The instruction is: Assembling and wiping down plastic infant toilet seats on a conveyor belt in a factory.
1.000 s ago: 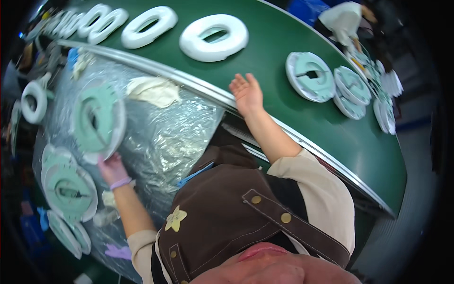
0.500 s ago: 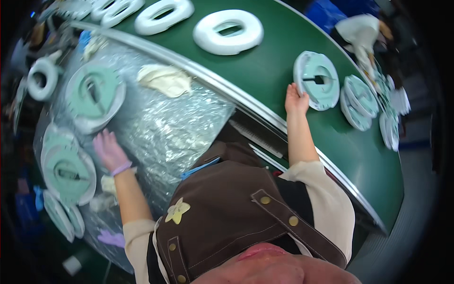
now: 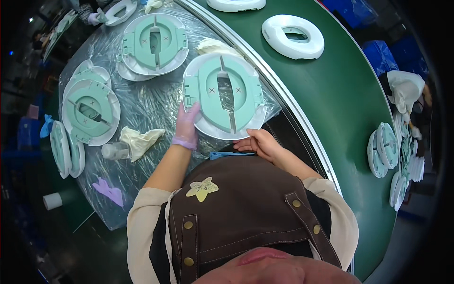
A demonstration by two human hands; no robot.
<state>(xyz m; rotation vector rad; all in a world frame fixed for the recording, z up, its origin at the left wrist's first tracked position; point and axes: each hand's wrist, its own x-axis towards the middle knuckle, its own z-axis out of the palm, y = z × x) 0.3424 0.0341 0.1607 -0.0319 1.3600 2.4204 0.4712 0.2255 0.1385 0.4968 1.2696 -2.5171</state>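
Note:
Just in front of me is an oval white shell with a mint-green ring insert, slotted at its centre and marked with small red crosses. My left hand, in a thin purple glove, grips its lower left edge, thumb over the rim. My bare right hand holds the lower right rim, fingers curled under it. Beyond it, a similar white-and-green shell rests on another. More such shells overlap in a pile at the left.
Clear plastic film covers the work table. A pale cloth glove, a clear cup and a purple glove lie there. Past a metal rail runs a green belt with a white ring. Another person's gloved hand shows far left.
The shell in my right hand has come from the green belt to over the film-covered table. My left hand has moved from the film to its left edge. The view has turned.

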